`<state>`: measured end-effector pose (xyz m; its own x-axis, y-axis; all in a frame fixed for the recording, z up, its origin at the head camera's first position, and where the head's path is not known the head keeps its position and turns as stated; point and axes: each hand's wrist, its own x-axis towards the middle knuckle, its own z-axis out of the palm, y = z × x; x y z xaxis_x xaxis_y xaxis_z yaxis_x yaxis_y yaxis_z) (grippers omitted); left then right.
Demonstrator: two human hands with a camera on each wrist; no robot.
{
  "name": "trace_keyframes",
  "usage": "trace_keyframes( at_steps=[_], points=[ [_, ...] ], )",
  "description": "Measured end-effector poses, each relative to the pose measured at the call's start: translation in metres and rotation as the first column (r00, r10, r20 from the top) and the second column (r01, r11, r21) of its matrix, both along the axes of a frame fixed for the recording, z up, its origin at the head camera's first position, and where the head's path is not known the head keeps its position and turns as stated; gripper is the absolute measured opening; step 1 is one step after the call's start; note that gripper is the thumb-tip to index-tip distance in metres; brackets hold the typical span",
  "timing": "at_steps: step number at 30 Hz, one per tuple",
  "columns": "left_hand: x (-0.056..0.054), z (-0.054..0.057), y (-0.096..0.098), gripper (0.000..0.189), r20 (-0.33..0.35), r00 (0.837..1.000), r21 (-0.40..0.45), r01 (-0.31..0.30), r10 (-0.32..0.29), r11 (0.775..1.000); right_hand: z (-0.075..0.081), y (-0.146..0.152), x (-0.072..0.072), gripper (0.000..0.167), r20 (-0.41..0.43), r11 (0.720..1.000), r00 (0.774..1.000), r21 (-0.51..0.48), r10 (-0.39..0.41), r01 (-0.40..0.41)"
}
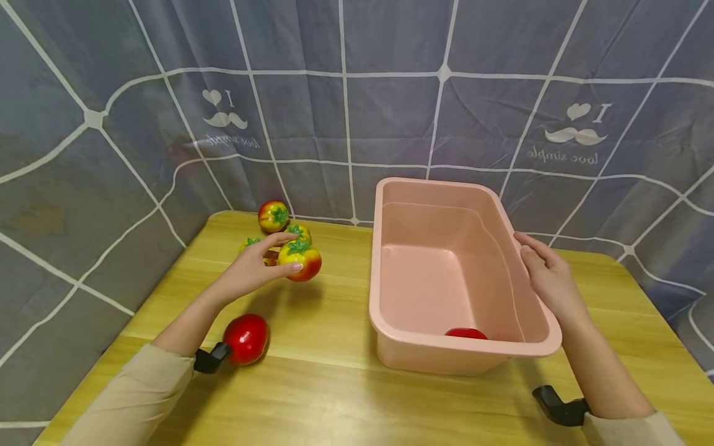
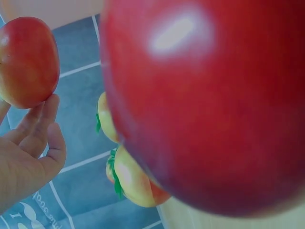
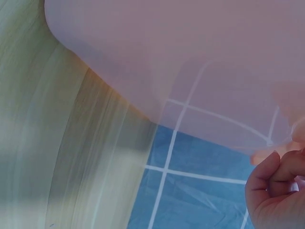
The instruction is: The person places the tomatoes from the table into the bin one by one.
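Note:
My left hand [image 1: 249, 269] pinches a yellow-and-red tomato [image 1: 302, 265] with a green leafy top between thumb and fingers, above the table's left side. In the left wrist view the tomato's reddish side [image 2: 30, 62] shows at the fingertips. Behind the hand are other tomatoes, partly hidden, one [image 1: 273, 215] standing out near the back edge. A plain red fruit [image 1: 246, 339] lies beside my left wrist. At the right, my right hand [image 1: 552, 279] grips the side rim of a pink plastic basin [image 1: 385, 266], thumb on the rim. Inside the basin's near end, part of a red thing [image 1: 466, 333] shows.
The wooden table [image 1: 323, 396] runs back to a grey-blue curtain [image 1: 312, 124] with white lines, which also hangs along the left side. A black wrist mount [image 1: 212, 358] sits at my left wrist, close to the red fruit; another [image 1: 560, 407] is at my right wrist.

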<state>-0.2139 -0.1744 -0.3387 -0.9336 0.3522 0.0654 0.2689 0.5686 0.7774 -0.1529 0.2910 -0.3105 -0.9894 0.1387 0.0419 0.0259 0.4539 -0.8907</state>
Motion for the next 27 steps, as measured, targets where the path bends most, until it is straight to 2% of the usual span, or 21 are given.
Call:
trace_keyframes(
  at_steps=[10,16,21,27],
  points=[
    [-0.003,0.007,0.009,0.062,-0.001,1.000,0.024,-0.004,0.004,1.000,0.001,0.000,0.000,0.052,-0.003,1.000,1.000,-0.014,0.001,-0.001],
    [-0.006,0.021,0.024,0.061,-0.047,0.998,0.020,0.039,-0.038,0.999,0.002,0.000,0.001,0.053,0.002,1.000,1.000,-0.007,0.007,-0.007],
    [-0.006,0.034,0.041,0.062,-0.049,0.998,0.023,0.052,-0.051,0.998,0.002,0.000,0.001,0.053,-0.006,1.000,1.000,-0.012,0.007,-0.007],
    [-0.004,0.046,0.060,0.059,-0.060,0.995,0.076,0.083,-0.078,0.994,0.002,-0.001,0.002,0.052,-0.013,1.000,1.000,-0.014,0.005,-0.005]
  ],
)
